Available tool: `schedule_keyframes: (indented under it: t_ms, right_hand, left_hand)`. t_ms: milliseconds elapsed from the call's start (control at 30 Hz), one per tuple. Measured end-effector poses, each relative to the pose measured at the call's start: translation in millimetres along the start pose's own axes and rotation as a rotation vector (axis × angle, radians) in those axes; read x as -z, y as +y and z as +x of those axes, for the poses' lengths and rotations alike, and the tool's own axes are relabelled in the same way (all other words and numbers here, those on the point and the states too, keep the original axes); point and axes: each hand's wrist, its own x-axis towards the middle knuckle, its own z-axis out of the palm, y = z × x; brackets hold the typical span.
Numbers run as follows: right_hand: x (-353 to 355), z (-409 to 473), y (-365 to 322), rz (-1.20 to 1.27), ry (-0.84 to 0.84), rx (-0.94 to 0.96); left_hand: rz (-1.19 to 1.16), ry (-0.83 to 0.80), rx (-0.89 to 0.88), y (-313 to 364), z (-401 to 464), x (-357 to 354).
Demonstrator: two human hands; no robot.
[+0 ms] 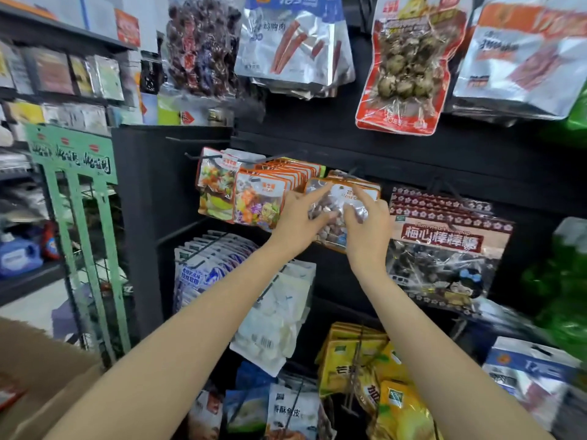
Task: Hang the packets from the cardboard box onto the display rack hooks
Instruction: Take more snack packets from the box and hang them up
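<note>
Down at the bottom left, closest to the camera, a corner of the cardboard box (47, 385) pokes into view, flaps open. Can't really see inside, so no telling how many packets are left in there.

Moving up, both bare arms reach forward to the middle row of the display rack (317, 147). The left hand (297, 222) has its fingers curled onto the left edge of a clear packet (338, 203) with an orange border and what looks like nuts or beans inside. The right hand (368, 225) pinches the same packet from the right side, fingertips up near the top. So both hands are holding one packet, right at the front of a stack of matching packets (359, 182) already on a hook. Looks like the person is threading its hole onto the hook tip, but motion blur makes it impossible to tell whether it's actually on yet.

Progress-wise, a fair bit seems done: that hook already carries several of the same packet, and the neighbouring hook to the left is packed with orange candy packets (260, 198). The plum lollipop bags (444, 242) hang just to the right.

Further back and higher, the top row holds silver sausage bags (295, 42) and a red quail-egg bag (403, 71). At least this packet still needs seating, plus whatever's left in the box.
</note>
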Motion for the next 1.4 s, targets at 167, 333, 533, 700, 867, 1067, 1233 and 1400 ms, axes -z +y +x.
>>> schedule_keyframes:
  t_ms: [167,333,533,700,867,1067,1233,1400]
  right_hand:
    - [1.9,-4.1,7.3,-0.051,-0.004,0.029]
    - [2.8,-7.8,19.0,-0.084,-0.019,0.067]
    - [1.0,-0.3,34.3,-0.455,-0.063,0.241]
    - [-0.2,12.9,46.9,-0.758,-0.119,0.32]
    - [-2.8,25.8,49.4,-0.867,-0.191,0.291]
    - [-5.9,22.0,39.9,-0.921,-0.125,0.296]
    - [-6.7,0.7,38.7,-0.697,-0.049,0.415]
    - [-23.2,-26.3,25.9,-0.451,-0.342,0.294]
  left_hand:
    - [0.055,-0.003,-0.035,-5.0,-3.2,-3.8]
    - [0.098,-0.002,-0.034,-9.3,-6.3,-7.1]
    - [0.365,0.061,-0.026,-15.9,7.9,-21.4]
    - [0.538,-0.007,-0.08,-24.2,21.6,-26.0]
    - [0.526,-0.16,-0.019,-24.3,37.8,-30.2]
    - [0.521,-0.035,-0.041,-18.0,32.9,-32.0]
    - [0.543,0.117,-0.154,-14.0,15.6,-21.5]
    - [0.559,0.079,-0.192,-25.3,-13.7,7.4]
